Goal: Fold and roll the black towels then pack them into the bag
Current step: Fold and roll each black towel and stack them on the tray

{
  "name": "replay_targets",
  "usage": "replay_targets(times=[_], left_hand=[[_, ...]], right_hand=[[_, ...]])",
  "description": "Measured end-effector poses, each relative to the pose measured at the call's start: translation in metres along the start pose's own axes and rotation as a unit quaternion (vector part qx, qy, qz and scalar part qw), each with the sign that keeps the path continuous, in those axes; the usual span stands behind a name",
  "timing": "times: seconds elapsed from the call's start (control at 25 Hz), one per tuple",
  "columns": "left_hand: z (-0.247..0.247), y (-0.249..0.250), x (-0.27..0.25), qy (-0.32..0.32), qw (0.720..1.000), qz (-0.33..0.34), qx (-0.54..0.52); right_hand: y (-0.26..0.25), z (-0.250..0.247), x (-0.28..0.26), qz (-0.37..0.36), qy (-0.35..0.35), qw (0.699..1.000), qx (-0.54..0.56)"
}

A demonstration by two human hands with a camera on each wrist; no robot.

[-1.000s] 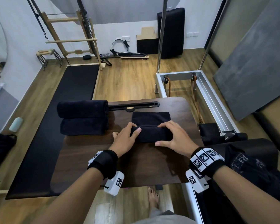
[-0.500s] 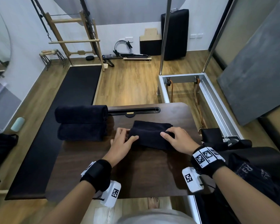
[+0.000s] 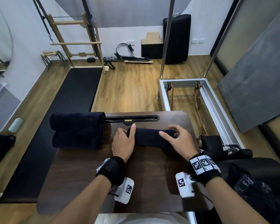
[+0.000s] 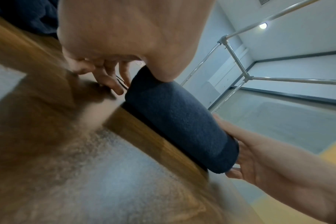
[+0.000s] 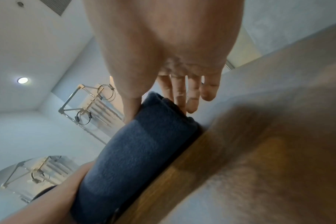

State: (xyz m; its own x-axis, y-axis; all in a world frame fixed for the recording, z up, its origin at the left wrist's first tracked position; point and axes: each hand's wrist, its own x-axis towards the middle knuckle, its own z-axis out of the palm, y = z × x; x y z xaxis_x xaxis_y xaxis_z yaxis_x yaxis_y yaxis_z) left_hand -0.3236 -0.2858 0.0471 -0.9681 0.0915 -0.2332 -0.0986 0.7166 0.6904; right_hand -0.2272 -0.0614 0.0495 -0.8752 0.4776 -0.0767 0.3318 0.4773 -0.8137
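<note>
Lying across dark wooden tabletop (image 3: 90, 175): rolled black towel (image 3: 149, 137), left hand (image 3: 123, 143) cupping its left end, thumb on top; right hand (image 3: 179, 140) gripping its right end. Sitting just left, two rolled towels (image 3: 77, 130), touching.

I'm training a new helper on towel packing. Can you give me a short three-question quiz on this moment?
1. True or false: the rolled towel under the hands lies on the table.
2. How many finished rolls lie at the table's left?
3. Which hand's thumb rests on top of the roll: A the left hand, B the right hand, C both?

Key: 1 true; 2 two; 3 C.
</note>
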Motion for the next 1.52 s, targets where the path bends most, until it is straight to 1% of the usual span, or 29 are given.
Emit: replay_targets(times=[0.16,0.28,0.36,0.44,0.56,0.68,0.8,0.88,0.92,0.96,1.04,1.16,1.24,1.36,1.44,1.52], left_hand=[[0.003,0.003,0.0,-0.026,0.999,0.006,-0.03],[0.001,0.003,0.003,-0.027,0.999,-0.013,-0.042],[0.0,0.004,0.006,-0.031,0.998,-0.032,-0.048],[0.0,0.005,0.008,-0.028,0.997,-0.045,-0.053],[-0.004,0.005,0.009,-0.016,0.996,-0.058,-0.067],[-0.011,0.002,0.007,-0.016,0.991,-0.067,-0.113],[-0.018,-0.003,0.0,-0.023,0.986,-0.038,-0.159],[-0.023,-0.008,-0.004,-0.038,0.989,-0.022,-0.141],[-0.024,-0.009,-0.006,-0.042,0.989,-0.026,-0.137],[-0.024,-0.011,-0.007,-0.047,0.989,-0.035,-0.139],[-0.024,-0.011,-0.012,-0.053,0.987,-0.04,-0.147],[-0.03,-0.013,-0.025,-0.053,0.989,-0.004,-0.138],[-0.04,-0.021,-0.037,-0.043,0.991,0.034,-0.122],[-0.063,-0.042,-0.057,-0.011,0.99,0.07,-0.125],[-0.082,-0.062,-0.066,0.008,0.986,0.092,-0.138],[-0.107,-0.09,-0.07,0.037,0.982,0.111,-0.148]], right_hand=[[-0.011,0.011,0.013,0.089,0.023,0.994,-0.062],[-0.015,0.02,0.011,0.119,0.05,0.989,-0.068],[-0.015,0.024,0.005,0.107,0.084,0.99,-0.035],[-0.013,0.025,0.0,0.083,0.097,0.992,0.004],[-0.007,0.023,-0.012,0.049,0.054,0.996,0.043],[0.002,0.023,-0.022,0.037,0.011,0.997,0.069],[0.005,0.027,-0.028,0.046,0.005,0.996,0.076],[-0.001,0.033,-0.032,0.091,0.037,0.983,0.156],[-0.004,0.037,-0.034,0.115,0.061,0.972,0.196],[-0.007,0.039,-0.036,0.13,0.086,0.965,0.211],[-0.012,0.042,-0.039,0.144,0.117,0.964,0.191],[-0.014,0.045,-0.05,0.171,0.134,0.955,0.204],[-0.019,0.051,-0.066,0.183,0.148,0.944,0.231],[-0.033,0.067,-0.097,0.181,0.157,0.934,0.264],[-0.048,0.081,-0.115,0.171,0.155,0.93,0.286],[-0.069,0.103,-0.128,0.16,0.139,0.93,0.301]])
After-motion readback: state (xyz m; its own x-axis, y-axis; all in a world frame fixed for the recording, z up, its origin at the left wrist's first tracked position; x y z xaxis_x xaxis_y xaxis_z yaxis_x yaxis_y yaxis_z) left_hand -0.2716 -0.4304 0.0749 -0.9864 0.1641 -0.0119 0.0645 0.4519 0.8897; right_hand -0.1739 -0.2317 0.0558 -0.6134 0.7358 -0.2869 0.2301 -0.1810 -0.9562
